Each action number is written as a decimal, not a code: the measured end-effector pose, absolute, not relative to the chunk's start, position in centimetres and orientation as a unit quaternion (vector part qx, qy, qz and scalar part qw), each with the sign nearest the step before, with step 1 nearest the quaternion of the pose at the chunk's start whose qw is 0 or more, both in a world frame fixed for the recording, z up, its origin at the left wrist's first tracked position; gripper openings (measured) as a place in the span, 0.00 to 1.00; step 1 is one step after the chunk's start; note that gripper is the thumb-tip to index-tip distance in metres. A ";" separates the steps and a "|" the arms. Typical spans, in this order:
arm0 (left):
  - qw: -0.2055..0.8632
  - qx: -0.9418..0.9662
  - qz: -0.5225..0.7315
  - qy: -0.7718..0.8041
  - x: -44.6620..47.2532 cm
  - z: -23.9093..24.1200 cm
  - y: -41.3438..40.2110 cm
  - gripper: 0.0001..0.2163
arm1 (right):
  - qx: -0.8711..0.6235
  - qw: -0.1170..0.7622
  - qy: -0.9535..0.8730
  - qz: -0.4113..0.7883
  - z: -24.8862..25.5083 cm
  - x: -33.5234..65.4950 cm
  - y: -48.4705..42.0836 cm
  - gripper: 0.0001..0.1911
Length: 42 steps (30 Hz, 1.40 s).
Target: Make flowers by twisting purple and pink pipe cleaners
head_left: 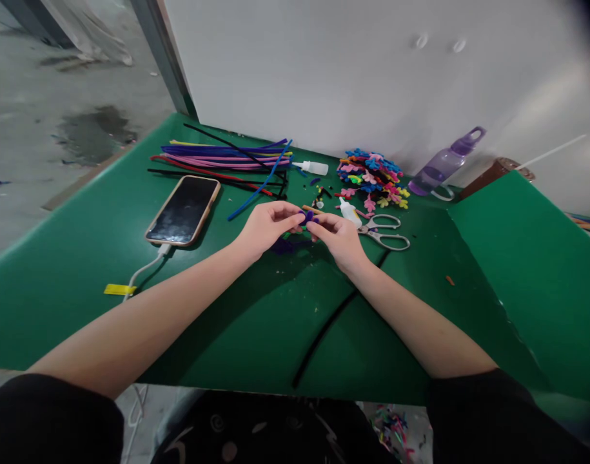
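My left hand (268,225) and my right hand (340,238) meet over the middle of the green table (82,270). Both pinch a small dark blue pipe-cleaner piece (308,218) between their fingertips, held just above the tabletop. A thin wooden stick (312,209) shows right behind it. A dark purple pipe-cleaner bit (282,245) lies on the table under my left hand. A long black pipe cleaner (324,332) runs along the table from under my right wrist toward the front edge.
A phone (183,210) on a white cable lies left. A bundle of coloured pipe cleaners (222,158) lies at the back. Two small glue bottles (315,168) (349,212), scissors (384,232), a pile of pipe-cleaner flowers (372,177), a purple water bottle (444,164).
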<state>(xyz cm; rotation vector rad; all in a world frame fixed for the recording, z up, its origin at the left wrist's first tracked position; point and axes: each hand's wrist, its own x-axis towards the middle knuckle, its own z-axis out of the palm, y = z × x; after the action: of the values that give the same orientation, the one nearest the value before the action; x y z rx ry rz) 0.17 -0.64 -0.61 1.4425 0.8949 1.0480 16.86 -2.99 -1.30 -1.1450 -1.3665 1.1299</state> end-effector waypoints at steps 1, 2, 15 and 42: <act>0.549 0.604 0.441 0.373 0.2 -0.6 -0.6 0.08 | -0.469 0.499 -0.562 0.463 -1.3 16.8 -3.0 0.11; 0.555 0.602 0.440 0.369 0.2 -0.6 -0.6 0.08 | -0.468 0.505 -0.561 0.459 -1.3 16.8 -3.0 0.12; 0.511 0.652 0.394 0.398 0.2 -0.9 -0.4 0.09 | -0.500 0.471 -0.594 0.419 -1.2 16.9 -3.3 0.09; 0.547 0.626 0.391 0.395 0.3 -1.1 -0.3 0.06 | -0.502 0.433 -0.559 0.498 -1.0 17.3 -2.7 0.12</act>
<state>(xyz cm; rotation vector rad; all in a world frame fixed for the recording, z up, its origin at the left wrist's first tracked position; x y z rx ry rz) 0.26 -0.33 -1.09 1.4829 0.9365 0.9264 17.30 -2.73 -1.04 -1.2504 -1.3936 1.2423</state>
